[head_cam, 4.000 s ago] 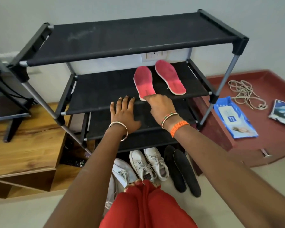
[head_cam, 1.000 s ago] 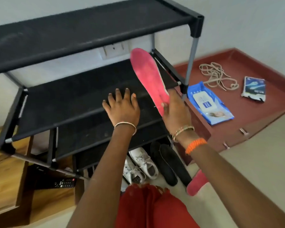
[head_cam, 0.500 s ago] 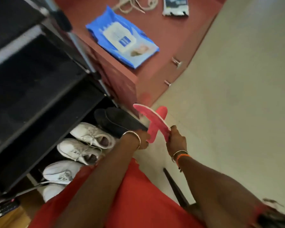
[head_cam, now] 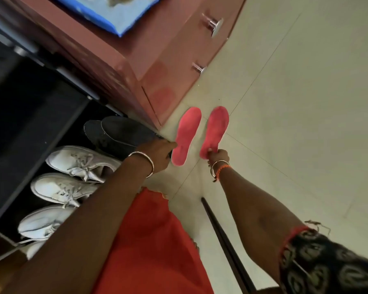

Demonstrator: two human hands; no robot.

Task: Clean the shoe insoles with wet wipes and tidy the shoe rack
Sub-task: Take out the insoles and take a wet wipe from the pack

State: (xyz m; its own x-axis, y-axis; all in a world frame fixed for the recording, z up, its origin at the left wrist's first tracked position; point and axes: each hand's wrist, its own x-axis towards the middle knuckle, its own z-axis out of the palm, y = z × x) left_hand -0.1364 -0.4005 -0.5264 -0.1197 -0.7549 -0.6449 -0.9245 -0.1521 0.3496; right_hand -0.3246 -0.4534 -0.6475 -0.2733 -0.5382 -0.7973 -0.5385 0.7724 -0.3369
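A pale tiled floor [head_cam: 295, 102] meets a glossy reddish-brown drawer cabinet [head_cam: 157, 60] with round metal knobs [head_cam: 215, 25].

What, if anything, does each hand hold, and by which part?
The right hand pinches the right pink insole at its heel end. Whether the left hand grips anything cannot be told.

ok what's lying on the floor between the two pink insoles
Nothing. In the head view only bare tiled floor shows between the left pink insole and the right pink insole, crossed by a tile seam.
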